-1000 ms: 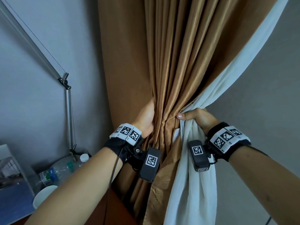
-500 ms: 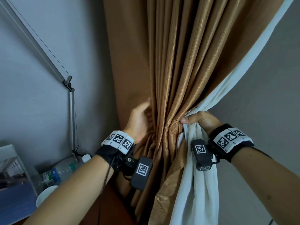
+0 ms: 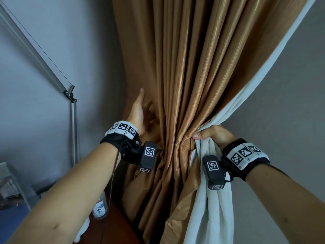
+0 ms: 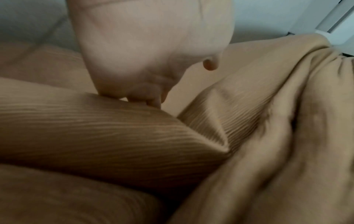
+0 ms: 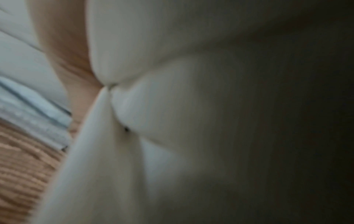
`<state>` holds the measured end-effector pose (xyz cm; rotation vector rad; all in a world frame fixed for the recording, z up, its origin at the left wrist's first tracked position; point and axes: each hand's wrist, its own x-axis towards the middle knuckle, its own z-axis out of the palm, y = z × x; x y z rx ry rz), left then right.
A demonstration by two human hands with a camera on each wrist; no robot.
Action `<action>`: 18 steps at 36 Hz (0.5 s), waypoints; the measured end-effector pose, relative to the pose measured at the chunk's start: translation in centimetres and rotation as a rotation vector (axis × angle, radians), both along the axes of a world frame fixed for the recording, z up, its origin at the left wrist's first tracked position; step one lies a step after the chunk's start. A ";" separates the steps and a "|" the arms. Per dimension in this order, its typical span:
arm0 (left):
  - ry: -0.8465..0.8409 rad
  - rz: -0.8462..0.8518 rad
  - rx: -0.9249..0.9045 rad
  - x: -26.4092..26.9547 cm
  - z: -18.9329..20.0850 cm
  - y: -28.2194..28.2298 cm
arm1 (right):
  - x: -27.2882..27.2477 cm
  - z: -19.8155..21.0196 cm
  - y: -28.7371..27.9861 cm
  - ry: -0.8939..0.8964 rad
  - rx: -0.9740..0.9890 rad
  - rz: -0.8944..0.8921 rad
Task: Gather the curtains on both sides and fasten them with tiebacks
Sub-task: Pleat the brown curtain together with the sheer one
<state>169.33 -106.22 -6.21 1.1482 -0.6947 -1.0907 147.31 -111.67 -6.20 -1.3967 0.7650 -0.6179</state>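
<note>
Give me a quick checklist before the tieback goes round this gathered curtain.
1. Right hand grips the gathered bundle of brown curtain and white lining: ok.
2. Left hand free to take a tieback; fingers straight, reaching behind the curtain's left edge, holding nothing: ok.
3. Tieback located: cannot tell, none shows in any view.
4. All pleats inside the bundle: not ok, the left edge panel by the wall hangs loose outside the grip.
5. Lamp arm and bottle clear of the curtain: ok, both sit left of it.
</note>
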 end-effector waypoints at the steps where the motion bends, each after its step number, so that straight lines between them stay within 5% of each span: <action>1: 0.010 -0.026 -0.030 -0.4 0.3 0.2 | 0.0 0.1 0.0 0.003 0.010 -0.003; 11: 0.032 -0.381 -0.108 -1.3 -1.0 1.4 | 0.5 0.1 -0.4 -0.011 0.010 -0.068; 18: -0.548 -0.269 -0.103 -3.1 -2.5 0.1 | 1.5 0.2 0.3 0.028 -0.114 -0.072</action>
